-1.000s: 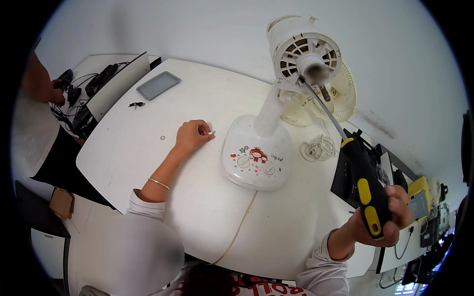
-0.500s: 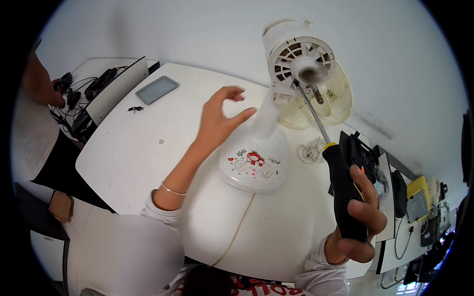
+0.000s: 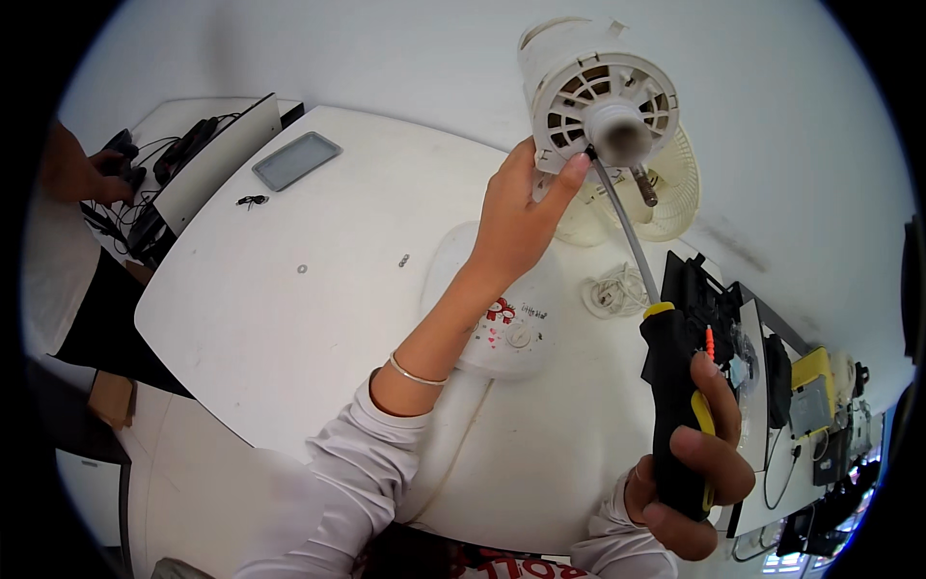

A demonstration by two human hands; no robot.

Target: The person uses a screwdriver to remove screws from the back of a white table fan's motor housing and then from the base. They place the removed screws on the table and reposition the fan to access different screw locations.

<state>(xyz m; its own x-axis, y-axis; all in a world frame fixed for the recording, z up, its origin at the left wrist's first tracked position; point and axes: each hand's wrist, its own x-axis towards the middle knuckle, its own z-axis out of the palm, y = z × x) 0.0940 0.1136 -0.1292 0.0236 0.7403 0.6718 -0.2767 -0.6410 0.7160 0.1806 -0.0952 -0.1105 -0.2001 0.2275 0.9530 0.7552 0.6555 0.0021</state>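
So the writing first: the white fan base (image 3: 458, 352) has a red cartoon print with little hearts and a line of small dark lettering, and there's big red lettering on the wearer's shirt (image 3: 492, 567) at the bottom edge. The fan motor (image 3: 569, 43) sits up on its post above that base, front grille bare. Right hand (image 3: 702, 468) is curled around a black and yellow screwdriver (image 3: 670, 396), its tip at the lower rim of the motor. Left hand (image 3: 516, 217) is half open, thumb up by that tip, fingers at the motor's edge — can't tell if it's actually gripping anything.

Surface is a white table (image 3: 231, 318) with a grey tray (image 3: 297, 161), a small black cable (image 3: 252, 201) and a washer (image 3: 302, 269) on it. Plain pale wall (image 3: 386, 58) behind, another person (image 3: 63, 270) off to the left.
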